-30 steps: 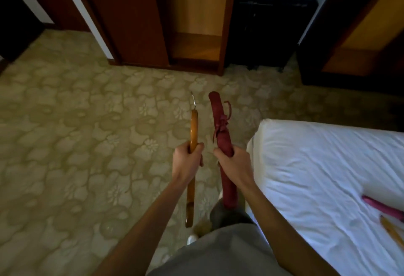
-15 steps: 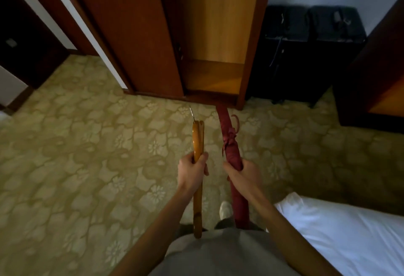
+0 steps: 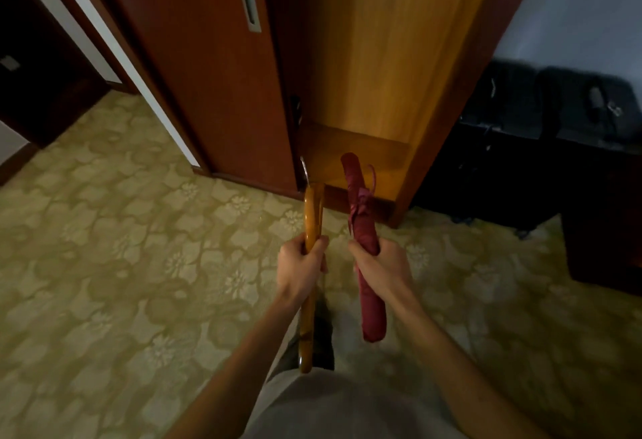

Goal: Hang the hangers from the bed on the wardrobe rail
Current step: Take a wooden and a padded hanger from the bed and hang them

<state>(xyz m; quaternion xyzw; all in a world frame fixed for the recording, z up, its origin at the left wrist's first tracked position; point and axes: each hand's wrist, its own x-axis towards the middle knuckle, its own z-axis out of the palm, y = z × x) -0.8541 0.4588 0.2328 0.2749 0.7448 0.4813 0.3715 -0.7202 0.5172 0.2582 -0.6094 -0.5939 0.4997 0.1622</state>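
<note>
My left hand (image 3: 301, 266) grips a wooden hanger (image 3: 312, 216) seen edge-on, its metal hook pointing away from me. My right hand (image 3: 380, 266) grips a red padded fabric hanger (image 3: 359, 209) with a small ribbon bow, also edge-on. Both hangers are held side by side in front of me, pointing at the open wardrobe (image 3: 375, 67). The wardrobe's light wooden interior and its low shelf show straight ahead; no rail is in view. The bed is out of the frame.
A dark red sliding wardrobe door (image 3: 208, 67) with a metal recessed handle stands left of the opening. Black luggage (image 3: 542, 133) sits to the right against a white wall, with dark furniture at the far right. Patterned beige carpet (image 3: 121, 265) covers the floor.
I have walked away from the bed towards the wardrobe. The bed has left the view and the wardrobe opening is much closer. Both hands still hold their hangers.
</note>
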